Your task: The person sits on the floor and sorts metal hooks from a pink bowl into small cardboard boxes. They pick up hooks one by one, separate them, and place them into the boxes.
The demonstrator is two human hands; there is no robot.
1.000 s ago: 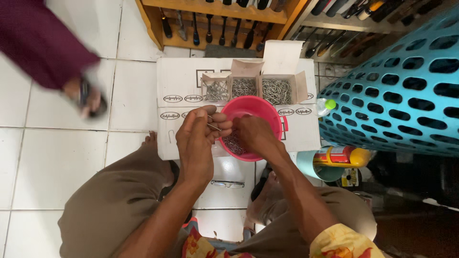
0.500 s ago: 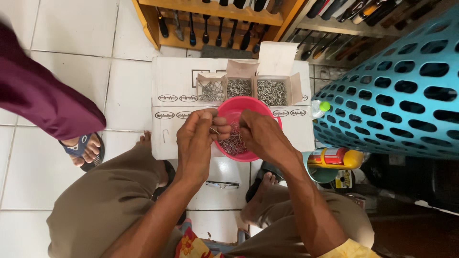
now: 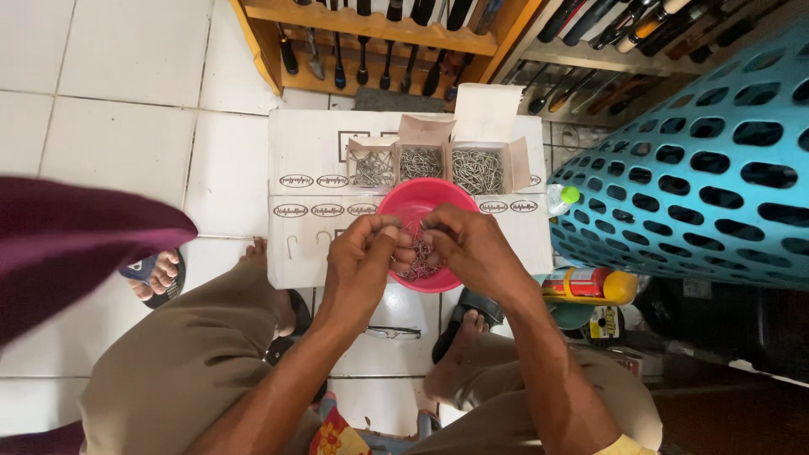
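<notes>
White floor tiles are seen below. Small metal hooks are pinched by left hand and right hand over a pink bowl.

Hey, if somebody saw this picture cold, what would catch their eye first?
Probably the pink bowl at centre, holding small metal hooks, with the left hand and right hand pinching hooks together above it. Next, the big turquoise perforated basket on the right.

Both hands cover near half of pink bowl; pinched item too small to tell, perhaps metal hook. Teal basket cut off at right edge. Maroon sleeve blurred, cropped at left edge.
</notes>
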